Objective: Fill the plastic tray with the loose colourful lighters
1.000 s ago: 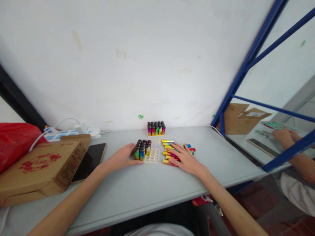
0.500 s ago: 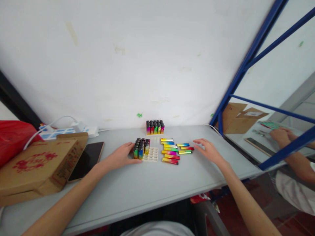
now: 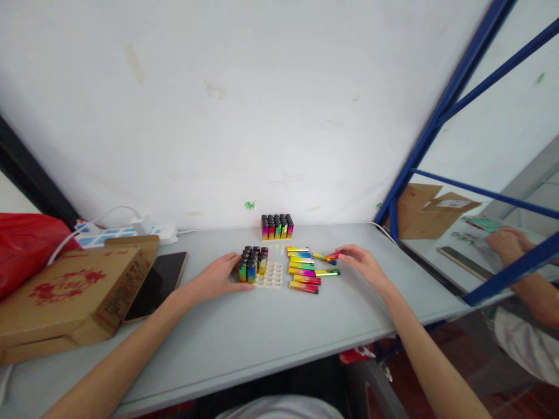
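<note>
Rainbow lighter: pinched at its right end by the fingertips of the right hand, tilted, its left end low over the table, just right of the loose row.
Right hand: fingers narrowed onto that lighter, thumb below, palm turned down, wrist resting toward the table's right side.
Left hand: lies flat on the table, fingers loosely curved against the left side of the white tray; it grips nothing.
White tray: left part filled with upright lighters with dark caps, right part showing bare round sockets.
Loose row: several rainbow lighters lying flat and side by side, just right of the tray.
Full block: another set of upright lighters standing by the white wall.
Left side: a cardboard box, a dark phone beside it, a red bag, a white power strip.
Right side: blue frame; beyond it another person's hand at a separate table.
</note>
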{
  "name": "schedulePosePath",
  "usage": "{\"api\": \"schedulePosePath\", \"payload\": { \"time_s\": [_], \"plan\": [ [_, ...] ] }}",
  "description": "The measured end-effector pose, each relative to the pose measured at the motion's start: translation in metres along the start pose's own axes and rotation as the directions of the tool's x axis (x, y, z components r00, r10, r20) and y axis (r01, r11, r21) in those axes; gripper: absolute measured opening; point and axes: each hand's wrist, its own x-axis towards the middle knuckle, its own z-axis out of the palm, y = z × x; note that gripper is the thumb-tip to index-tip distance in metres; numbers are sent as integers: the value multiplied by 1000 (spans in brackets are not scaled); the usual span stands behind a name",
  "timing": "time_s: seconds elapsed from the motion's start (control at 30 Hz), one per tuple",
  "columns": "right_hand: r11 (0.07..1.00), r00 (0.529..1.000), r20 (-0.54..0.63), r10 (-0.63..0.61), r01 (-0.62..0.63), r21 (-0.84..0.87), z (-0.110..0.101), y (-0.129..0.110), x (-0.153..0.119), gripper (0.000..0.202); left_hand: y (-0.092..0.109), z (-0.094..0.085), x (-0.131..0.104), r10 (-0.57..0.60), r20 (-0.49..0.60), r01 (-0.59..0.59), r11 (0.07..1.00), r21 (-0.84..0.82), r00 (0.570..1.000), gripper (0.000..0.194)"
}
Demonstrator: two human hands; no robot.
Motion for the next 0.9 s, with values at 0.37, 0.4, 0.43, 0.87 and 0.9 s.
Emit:
{"api": "schedulePosePath", "payload": {
  "time_s": [0.37,0.4,0.43,0.87,0.9],
  "plan": [
    [867,997,68,18,-50,496,109,-89,70,53,8,-4,-2,-14,4,15,1000,-5,1000,64],
    [901,998,62,-10,-18,434,123,-93,73,53,9,-5,-3,-9,3,9,1000,-5,1000,64],
    [932,998,32,-45,31,361,137,-95,75,54,10,-5,-4,-2,3,2,1000,-5,1000,63],
    [977,980,-35,-197,193,-96,179,-78,39,40,10,-4,-4,-4,-4,4,1000,-24,1000,66],
    [976,980,-37,-197,192,-100,178,-79,39,41,11,-5,-5,-7,-6,7,1000,-29,1000,66]
  ]
}}
